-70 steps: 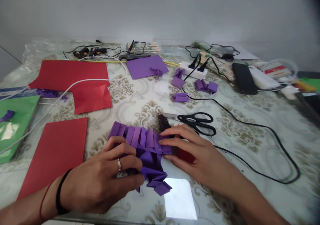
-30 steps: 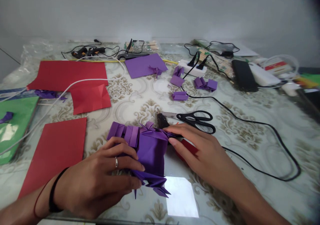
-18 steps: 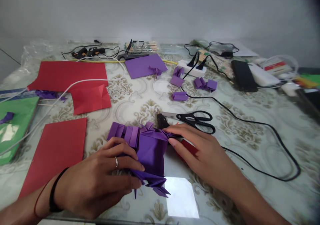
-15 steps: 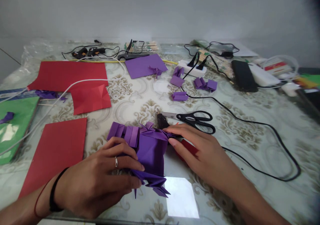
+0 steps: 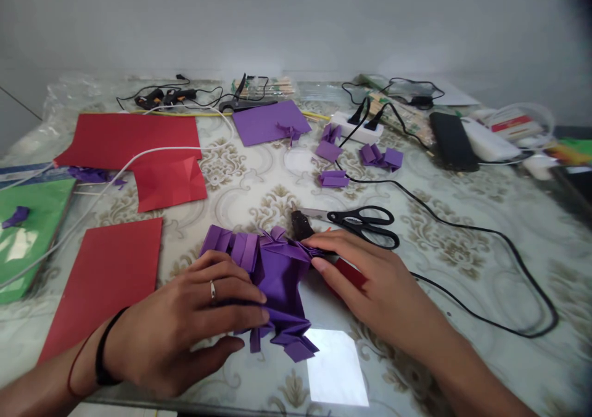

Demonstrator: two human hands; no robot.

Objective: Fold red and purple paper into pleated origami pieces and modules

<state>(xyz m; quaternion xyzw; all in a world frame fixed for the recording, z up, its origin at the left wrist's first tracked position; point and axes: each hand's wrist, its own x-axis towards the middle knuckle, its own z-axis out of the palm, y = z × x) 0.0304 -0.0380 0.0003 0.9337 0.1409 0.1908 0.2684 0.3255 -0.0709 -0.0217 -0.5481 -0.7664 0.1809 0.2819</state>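
Observation:
A folded purple paper piece (image 5: 277, 281) with pleated, pointed edges lies in front of me. My left hand (image 5: 198, 318) rests over its left side, fingers stretched across the paper and thumb apart below. My right hand (image 5: 365, 269) pinches the upper right corner between thumb and forefinger. Beyond that hand lie black-handled scissors (image 5: 365, 219). A dark nozzle-like tip (image 5: 301, 224) shows beside the blades; the rest of that tool is mostly hidden. Something red (image 5: 346, 279) shows under the right hand.
Red paper sheets (image 5: 106, 275) lie at left, near a green pack (image 5: 37, 226). Small folded purple pieces (image 5: 333, 178) and a purple sheet (image 5: 268, 122) lie farther back. A white power strip (image 5: 358, 127), a black cord (image 5: 444, 219) and a black phone-like slab (image 5: 453, 140) occupy the right.
My left thumb has come away from the paper and the fingers have straightened over it. The paper's near pleated edge has shifted and tipped up slightly. The right hand stays put.

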